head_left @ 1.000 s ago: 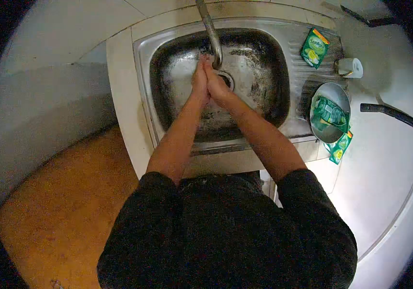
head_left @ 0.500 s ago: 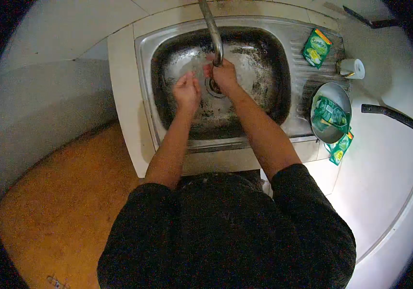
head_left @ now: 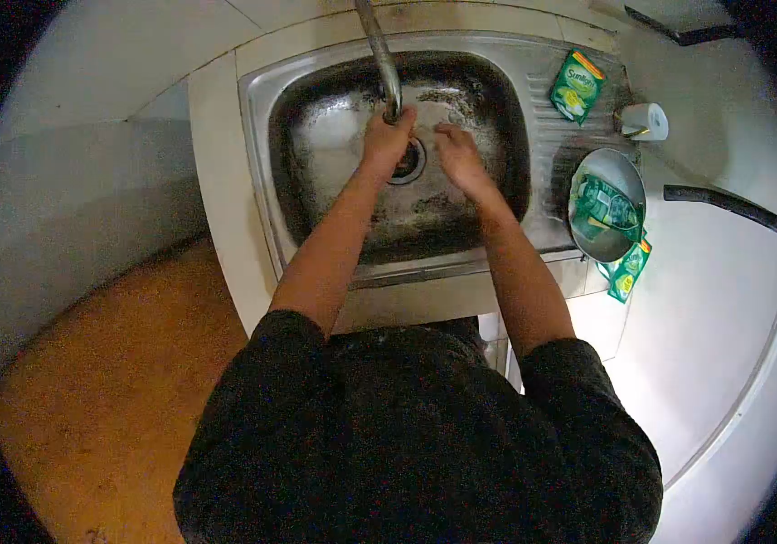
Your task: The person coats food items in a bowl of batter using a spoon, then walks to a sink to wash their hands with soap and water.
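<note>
My left hand (head_left: 385,145) is right under the mouth of the metal faucet (head_left: 383,59), over the sink basin (head_left: 343,218). Its thumb stands apart from the palm, and the other fingers are partly hidden; nothing shows in it. To the right, my right hand (head_left: 464,163) hovers above the basin with loosely bent, parted fingers and holds nothing. Between the two hands the round drain (head_left: 409,161) shows in the basin floor. The basin's steel is stained dark along its sides.
On the ribbed drainboard (head_left: 543,136) to the right lie a green Sunlight packet (head_left: 577,86), a white cup (head_left: 647,121) on its side and a metal pan (head_left: 588,245) with green packets inside. Another green packet (head_left: 624,272) lies beside the pan. A black handle (head_left: 728,210) juts in at right.
My left hand has moved right and up to beneath the faucet. My right hand has withdrawn from under the faucet toward the right. The view has shifted slightly.
</note>
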### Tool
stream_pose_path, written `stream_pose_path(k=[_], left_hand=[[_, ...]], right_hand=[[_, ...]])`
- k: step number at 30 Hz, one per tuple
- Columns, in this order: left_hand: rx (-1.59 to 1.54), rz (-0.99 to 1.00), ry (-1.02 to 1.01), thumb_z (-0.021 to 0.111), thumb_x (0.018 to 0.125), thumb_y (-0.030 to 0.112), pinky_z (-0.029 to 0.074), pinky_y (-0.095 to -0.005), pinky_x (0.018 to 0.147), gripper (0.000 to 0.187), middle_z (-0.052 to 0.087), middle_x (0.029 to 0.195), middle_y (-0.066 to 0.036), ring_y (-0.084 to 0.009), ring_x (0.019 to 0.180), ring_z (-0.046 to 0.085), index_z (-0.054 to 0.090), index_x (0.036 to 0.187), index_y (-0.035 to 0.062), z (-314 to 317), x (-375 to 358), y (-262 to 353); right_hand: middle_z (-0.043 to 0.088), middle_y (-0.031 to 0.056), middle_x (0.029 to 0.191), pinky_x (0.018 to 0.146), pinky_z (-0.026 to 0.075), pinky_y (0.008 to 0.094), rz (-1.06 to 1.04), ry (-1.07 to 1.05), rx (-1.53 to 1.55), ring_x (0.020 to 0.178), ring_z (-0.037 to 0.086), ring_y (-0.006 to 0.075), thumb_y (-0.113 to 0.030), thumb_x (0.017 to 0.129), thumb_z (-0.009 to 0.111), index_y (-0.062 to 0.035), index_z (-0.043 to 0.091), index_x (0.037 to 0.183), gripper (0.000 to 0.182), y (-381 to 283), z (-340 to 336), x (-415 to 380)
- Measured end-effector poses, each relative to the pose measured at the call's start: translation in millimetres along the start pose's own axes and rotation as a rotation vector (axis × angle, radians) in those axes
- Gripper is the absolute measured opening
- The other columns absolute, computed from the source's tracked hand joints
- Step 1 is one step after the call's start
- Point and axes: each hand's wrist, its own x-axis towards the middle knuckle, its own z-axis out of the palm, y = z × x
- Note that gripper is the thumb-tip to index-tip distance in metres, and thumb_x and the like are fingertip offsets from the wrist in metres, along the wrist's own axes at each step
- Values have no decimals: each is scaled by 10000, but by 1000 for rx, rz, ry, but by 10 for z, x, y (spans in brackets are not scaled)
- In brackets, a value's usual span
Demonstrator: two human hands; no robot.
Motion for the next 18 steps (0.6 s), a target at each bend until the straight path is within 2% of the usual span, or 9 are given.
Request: stream_pose_path(k=[1,3,7,10,12,13,15,16,18], left_hand=[[-6,-2,-1,635,851,254,416,-294,514,246,547,631,-14,-130,539,515,618,849,9,35,-14,65],[-134,-47,-41,639,860,322,425,-299,499,306,544,603,-17,-131,517,526,652,887,17,82,-2,134],[-129,107,-13,648,844,262,406,-298,468,262,529,575,-11,-122,471,498,621,752,18,-21,59,-12],[42,-60,-18,639,824,190,394,-292,479,273,480,545,4,-105,481,458,530,632,30,-323,-79,-59],[262,178,-58,627,795,115,388,-282,509,263,437,552,18,-97,513,419,455,607,50,-507,-133,-242],[268,180,-45,627,795,115,388,-282,509,263,437,552,18,-97,513,419,455,607,50,-562,-181,-293],[-181,144,49,639,773,61,389,-271,544,259,400,569,30,-98,549,389,437,612,48,-667,-324,-342],[-176,147,62,639,773,61,389,-271,544,259,400,569,30,-98,549,389,437,612,48,-737,-345,-408],[-189,263,105,696,753,46,407,-257,565,202,511,635,13,-100,595,460,522,653,27,-906,-423,-533]], right_hand=[[538,227,1202,933,421,461,1,-2,-6,1047,540,412,-201,902,375,-23,552,1169,367,108,-47,-42],[614,159,1062,882,420,377,153,132,89,1004,549,271,-254,917,366,13,548,1178,415,270,-56,-83],[625,145,1075,859,424,357,313,238,195,966,551,254,-306,930,333,-17,545,1216,458,339,-18,-10],[635,122,1077,822,430,348,347,-27,390,961,555,223,-347,932,314,-34,533,1233,486,166,34,173],[650,95,1051,761,440,323,511,-53,775,901,566,173,-329,946,341,-46,517,1244,448,-236,151,293],[650,95,1051,761,440,323,501,-63,779,901,566,173,-329,946,341,-46,517,1244,448,-198,308,389],[658,66,1050,690,452,295,147,-124,525,799,573,137,-281,954,377,-56,514,1215,371,-360,501,556],[667,51,902,608,452,269,311,-217,703,707,568,129,-276,962,407,-69,537,1156,312,-394,547,592],[638,41,813,588,452,272,249,-198,631,697,565,125,-293,963,414,-77,536,1143,307,-420,701,697]])
